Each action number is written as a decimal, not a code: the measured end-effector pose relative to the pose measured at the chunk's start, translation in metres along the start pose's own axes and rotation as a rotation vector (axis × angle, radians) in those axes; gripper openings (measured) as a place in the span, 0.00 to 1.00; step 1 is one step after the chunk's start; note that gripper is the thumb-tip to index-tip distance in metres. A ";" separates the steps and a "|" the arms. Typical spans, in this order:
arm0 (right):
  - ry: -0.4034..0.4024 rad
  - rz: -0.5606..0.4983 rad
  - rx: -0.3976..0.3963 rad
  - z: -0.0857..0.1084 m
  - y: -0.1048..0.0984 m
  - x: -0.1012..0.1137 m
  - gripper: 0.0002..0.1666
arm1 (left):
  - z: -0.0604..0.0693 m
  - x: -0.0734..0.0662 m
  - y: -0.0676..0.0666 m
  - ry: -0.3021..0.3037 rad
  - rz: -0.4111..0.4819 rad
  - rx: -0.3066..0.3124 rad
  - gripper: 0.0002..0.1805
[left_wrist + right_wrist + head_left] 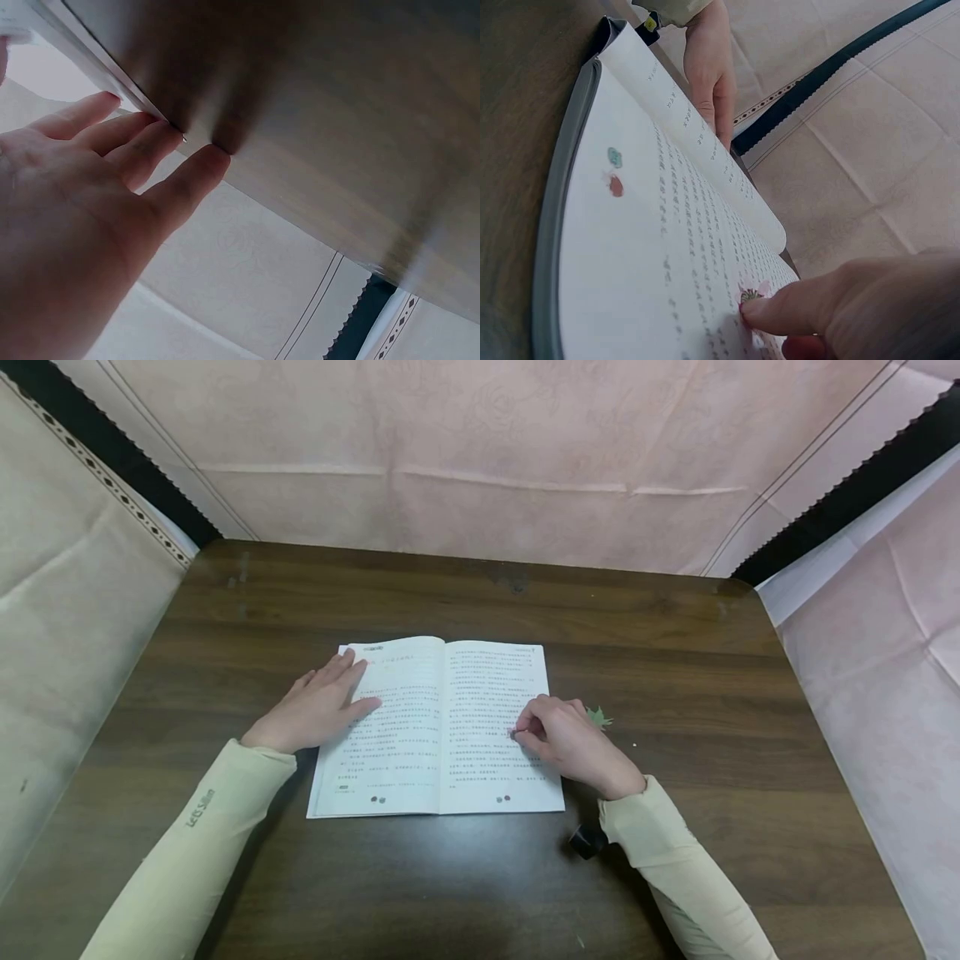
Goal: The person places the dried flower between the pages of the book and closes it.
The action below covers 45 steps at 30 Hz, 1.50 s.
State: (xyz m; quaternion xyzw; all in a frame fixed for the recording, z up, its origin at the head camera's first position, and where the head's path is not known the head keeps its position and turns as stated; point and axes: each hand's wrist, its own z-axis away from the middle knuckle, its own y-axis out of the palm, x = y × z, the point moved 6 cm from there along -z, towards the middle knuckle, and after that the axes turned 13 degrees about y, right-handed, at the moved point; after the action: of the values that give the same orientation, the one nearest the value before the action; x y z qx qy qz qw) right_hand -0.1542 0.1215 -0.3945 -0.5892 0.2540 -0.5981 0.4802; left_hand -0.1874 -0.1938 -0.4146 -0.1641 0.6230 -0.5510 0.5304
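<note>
An open book point(480, 777) with printed pages lies on the brown table. My left hand point(315, 706) rests on the outer edge of the left page, fingers extended; in the left wrist view some fingertips point(220, 154) reach past the book's edge onto the wood. Over the right page, my right hand point(573, 739) has its thumb and index finger curled together at a small pink flower point(750, 294), pinching it against the printed lines. The fingers partly cover the flower, and its stem cannot be seen.
A green leaf point(598, 718) lies on the table point(675, 652), just beyond my right hand. Pale cloth point(480, 460) hangs behind the table and on both sides. A black device point(587, 841) sits at my right wrist.
</note>
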 end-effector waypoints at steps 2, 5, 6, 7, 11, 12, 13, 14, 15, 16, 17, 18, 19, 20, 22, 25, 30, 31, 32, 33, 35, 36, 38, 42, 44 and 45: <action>0.004 -0.002 0.001 0.000 0.000 0.000 0.06 | 0.000 -0.001 0.001 0.002 -0.001 0.005 0.48; 0.009 -0.001 -0.002 -0.001 0.000 -0.001 0.08 | 0.001 -0.003 0.003 0.010 -0.007 0.016 0.53; 0.012 -0.001 -0.004 -0.001 0.000 -0.001 0.10 | 0.001 -0.004 0.003 0.012 -0.011 0.022 0.54; 0.015 0.001 -0.007 -0.001 0.000 -0.001 0.11 | 0.001 -0.004 0.003 0.011 -0.011 0.028 0.56; 0.031 -0.001 -0.006 -0.001 0.000 -0.002 0.14 | 0.001 -0.006 0.005 0.011 -0.004 0.048 0.59; 0.037 -0.009 -0.004 -0.001 -0.001 -0.003 0.14 | 0.001 -0.007 0.005 0.008 -0.001 0.053 0.59; 0.042 -0.015 -0.004 0.000 -0.002 -0.004 0.14 | 0.001 -0.008 0.005 0.007 0.004 0.059 0.60; 0.050 -0.023 -0.004 0.000 -0.003 -0.005 0.15 | 0.000 -0.009 0.006 0.006 0.007 0.065 0.61; 0.059 -0.031 -0.004 0.000 -0.005 -0.007 0.15 | -0.001 -0.009 0.006 0.005 0.008 0.072 0.62; 0.067 -0.040 -0.006 0.001 -0.008 -0.008 0.16 | -0.001 -0.010 0.007 0.000 0.012 0.078 0.62; 0.077 -0.048 -0.010 0.002 -0.011 -0.011 0.16 | -0.002 -0.011 0.007 -0.002 0.014 0.085 0.63; 0.083 -0.051 -0.017 0.002 -0.015 -0.013 0.16 | -0.003 -0.012 0.007 -0.006 0.013 0.089 0.63; 0.092 -0.056 -0.023 0.004 -0.019 -0.016 0.17 | -0.004 -0.013 0.008 -0.009 0.015 0.091 0.64; 0.105 -0.064 -0.026 0.005 -0.023 -0.019 0.17 | -0.004 -0.014 0.009 -0.015 0.014 0.094 0.65; 0.118 -0.074 -0.039 0.008 -0.030 -0.026 0.17 | -0.006 -0.016 0.010 -0.022 0.018 0.094 0.66; 0.137 -0.088 -0.058 0.014 -0.039 -0.037 0.17 | -0.009 -0.018 0.012 -0.029 0.015 0.091 0.68; 0.147 -0.088 -0.085 0.022 -0.048 -0.052 0.17 | -0.009 -0.021 0.012 -0.019 0.009 0.070 0.68; 0.150 -0.089 -0.088 0.023 -0.049 -0.054 0.17 | -0.009 -0.021 0.012 -0.014 0.010 0.065 0.68; 0.154 -0.091 -0.090 0.024 -0.050 -0.057 0.17 | -0.009 -0.021 0.012 -0.009 0.009 0.058 0.67; 0.156 -0.091 -0.092 0.025 -0.050 -0.059 0.17 | -0.009 -0.021 0.012 -0.005 0.010 0.054 0.66; 0.165 -0.092 -0.094 0.027 -0.051 -0.063 0.17 | -0.010 -0.021 0.012 0.003 0.017 0.047 0.65; 0.169 -0.089 -0.094 0.028 -0.051 -0.065 0.17 | -0.010 -0.020 0.013 0.005 0.024 0.048 0.65; 0.173 -0.087 -0.094 0.030 -0.051 -0.068 0.17 | -0.011 -0.021 0.013 0.008 0.042 0.048 0.64; 0.177 -0.082 -0.096 0.032 -0.050 -0.072 0.17 | -0.012 -0.021 0.014 0.013 0.078 0.047 0.62; 0.177 -0.080 -0.102 0.032 -0.051 -0.073 0.17 | -0.011 -0.023 0.015 0.013 0.076 0.038 0.62; 0.178 -0.076 -0.104 0.033 -0.051 -0.074 0.17 | -0.010 -0.023 0.014 0.009 0.071 0.033 0.62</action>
State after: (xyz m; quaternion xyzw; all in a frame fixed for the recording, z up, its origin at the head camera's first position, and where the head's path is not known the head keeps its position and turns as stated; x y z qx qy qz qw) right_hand -0.1487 0.2155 -0.3779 -0.5672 0.3038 -0.6519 0.4013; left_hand -0.1816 -0.1654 -0.4177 -0.1305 0.6218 -0.5428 0.5493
